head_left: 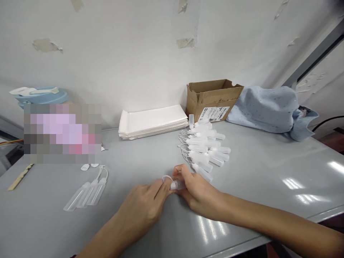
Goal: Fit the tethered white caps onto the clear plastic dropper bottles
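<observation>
Between my two hands, just above the grey table (pixel 129 229), is a small translucent squeeze bottle (pixel 180 185) with a white cap. My right hand (pixel 197 191) is closed around the bottle's body. At the cap end, my left hand (pixel 150 200) is closed with its fingers pressed to the cap, and a thin white strap loops up there. Just beyond my right hand lies a pile of similar bottles (pixel 200 143) with their straps pointing left. Three more bottles (pixel 87 191) lie together on the left of the table.
A stack of white padded envelopes (pixel 154 122) lies against the wall. Right of it stands an opened cardboard box (pixel 212 100), then a bundle of light blue cloth (pixel 263 109). At the left are a blue container (pixel 43 96), a blurred-out patch and a yellowish strip (pixel 21 177).
</observation>
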Motion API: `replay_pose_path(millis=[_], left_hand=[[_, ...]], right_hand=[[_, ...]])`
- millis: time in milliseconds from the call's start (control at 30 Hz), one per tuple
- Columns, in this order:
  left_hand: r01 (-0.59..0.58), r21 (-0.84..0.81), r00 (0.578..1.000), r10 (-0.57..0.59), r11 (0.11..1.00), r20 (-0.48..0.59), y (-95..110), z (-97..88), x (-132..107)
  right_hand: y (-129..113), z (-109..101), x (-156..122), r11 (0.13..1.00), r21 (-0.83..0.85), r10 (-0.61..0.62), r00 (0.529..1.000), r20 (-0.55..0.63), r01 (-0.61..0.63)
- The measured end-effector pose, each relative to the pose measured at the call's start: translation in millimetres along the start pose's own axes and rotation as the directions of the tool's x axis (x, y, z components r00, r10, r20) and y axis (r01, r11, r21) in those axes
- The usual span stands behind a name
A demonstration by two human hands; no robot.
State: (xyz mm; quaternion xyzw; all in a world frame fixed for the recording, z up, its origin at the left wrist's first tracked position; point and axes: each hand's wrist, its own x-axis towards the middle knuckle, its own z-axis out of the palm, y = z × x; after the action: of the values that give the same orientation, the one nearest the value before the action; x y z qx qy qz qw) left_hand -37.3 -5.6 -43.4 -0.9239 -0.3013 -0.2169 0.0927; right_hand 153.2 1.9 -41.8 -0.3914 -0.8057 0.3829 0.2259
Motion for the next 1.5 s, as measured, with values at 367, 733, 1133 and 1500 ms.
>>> replay_pose_path(millis=[367,733,1133,1500], left_hand=[[0.691,-0.584,0.722,-0.426,0.425,0.545,-2.2,-30.5,15.8],[0.071,-0.147,0.989,-0.089,0.987,-0.120,-7.1,-13.1,4.3],[0.601,-0.529,0.795,-0.388,0.599,0.466,-2.2,-26.9,14.2],[0.152,-0.047,0.988,-0.152,0.987,-0.013,-11.2,-9.2,3.3]], right_hand=[[7.8,-7.1,2.4,0.858,-0.355,-0.474,0.840,-0.265,0.372],[-5.1,-20.4,-1.4,0.994,0.066,-0.079,0.992,-0.096,0.085],[-4.7,-9.3,-2.7,0.964,0.236,-0.067,0.970,-0.235,0.124],[-0.8,-18.4,9.1,0.556,0.796,0.217,0.966,0.139,-0.240]])
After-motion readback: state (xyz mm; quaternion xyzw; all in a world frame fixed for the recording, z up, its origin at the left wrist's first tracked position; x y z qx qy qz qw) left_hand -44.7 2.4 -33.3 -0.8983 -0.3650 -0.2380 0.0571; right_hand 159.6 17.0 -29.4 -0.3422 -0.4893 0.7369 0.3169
